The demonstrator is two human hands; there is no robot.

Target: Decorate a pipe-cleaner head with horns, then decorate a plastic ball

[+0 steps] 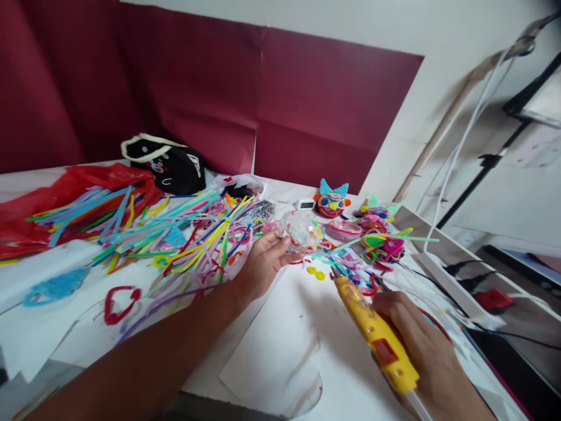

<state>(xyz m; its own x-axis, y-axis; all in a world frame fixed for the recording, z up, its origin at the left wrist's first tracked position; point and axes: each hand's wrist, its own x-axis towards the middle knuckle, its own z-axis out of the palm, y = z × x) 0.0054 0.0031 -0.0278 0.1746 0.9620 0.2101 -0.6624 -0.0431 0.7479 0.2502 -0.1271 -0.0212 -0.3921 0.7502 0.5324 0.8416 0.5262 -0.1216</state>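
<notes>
My left hand (264,261) reaches across the white table (280,327) and closes its fingers on a clear crinkly plastic bag (302,230) of small bits. My right hand (423,345) grips a yellow glue gun (374,330) near the table's front right, nozzle pointing up and away toward a tangle of coloured pipe cleaners. Two small yellow discs (315,272) lie on the table between my hands.
A big spread of coloured pipe cleaners (175,234) and a red plastic bag (52,199) cover the left. A black pouch (169,164) sits at the back. Finished pipe-cleaner figures (332,202) stand at the back right. A white power strip (456,286) and cables lie by the right edge.
</notes>
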